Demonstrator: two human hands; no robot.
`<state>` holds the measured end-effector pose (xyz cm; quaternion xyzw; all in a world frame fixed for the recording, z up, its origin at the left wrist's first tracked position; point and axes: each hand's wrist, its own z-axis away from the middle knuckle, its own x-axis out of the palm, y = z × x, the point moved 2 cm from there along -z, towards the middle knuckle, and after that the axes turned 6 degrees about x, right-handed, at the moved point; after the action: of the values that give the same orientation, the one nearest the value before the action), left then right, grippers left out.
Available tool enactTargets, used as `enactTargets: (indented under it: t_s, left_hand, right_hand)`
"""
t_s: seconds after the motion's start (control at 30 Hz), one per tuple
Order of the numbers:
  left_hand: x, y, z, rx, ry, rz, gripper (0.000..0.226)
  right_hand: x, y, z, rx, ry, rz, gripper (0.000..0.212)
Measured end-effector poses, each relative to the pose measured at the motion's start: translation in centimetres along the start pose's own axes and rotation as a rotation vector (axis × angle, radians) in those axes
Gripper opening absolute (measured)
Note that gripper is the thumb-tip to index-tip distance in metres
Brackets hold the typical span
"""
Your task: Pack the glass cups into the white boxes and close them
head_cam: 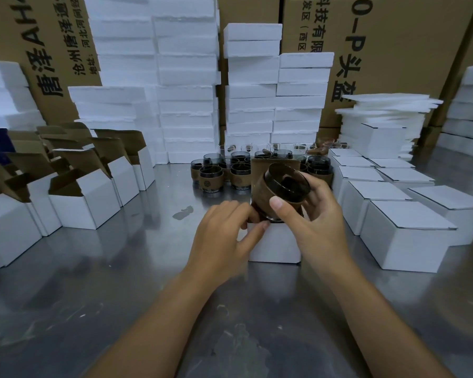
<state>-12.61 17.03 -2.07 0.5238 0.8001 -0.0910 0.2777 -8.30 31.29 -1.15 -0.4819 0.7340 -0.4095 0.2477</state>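
Note:
An open white box (276, 242) stands on the steel table in front of me, its brown-lined lid raised behind it. My right hand (314, 211) grips a dark glass cup (281, 186) with a brown sleeve, tilted over the box's mouth with its base at the opening. On the box's left top edge my left hand (224, 230) rests, its fingers curled over the rim beside the cup's base. Several more sleeved glass cups (238, 170) stand grouped behind the box.
Several open white boxes (85, 205) with raised brown flaps line the left side. Closed white boxes (404, 236) are stacked at the right. White foam blocks (186, 85) and brown cartons (393, 50) rise along the back. The steel table (120, 282) stretches toward me.

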Motion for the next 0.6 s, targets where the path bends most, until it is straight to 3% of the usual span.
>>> enactTargets:
  t_s: [0.27,0.43,0.6]
  left_hand:
    - [0.04,0.13,0.00,-0.010,0.018,0.003,0.029]
    - [0.10,0.13,0.07,0.004,0.008,0.018,0.030]
    - [0.26,0.07,0.04,0.013,-0.004,0.039,0.030]
  right_hand:
    - [0.05,0.36,0.36,-0.067,-0.025,0.184,0.076]
    - [0.24,-0.12,0.51,-0.184,-0.044,0.334,0.032]
    - [0.14,0.14,0.41,-0.152,-0.013,0.377,0.037]
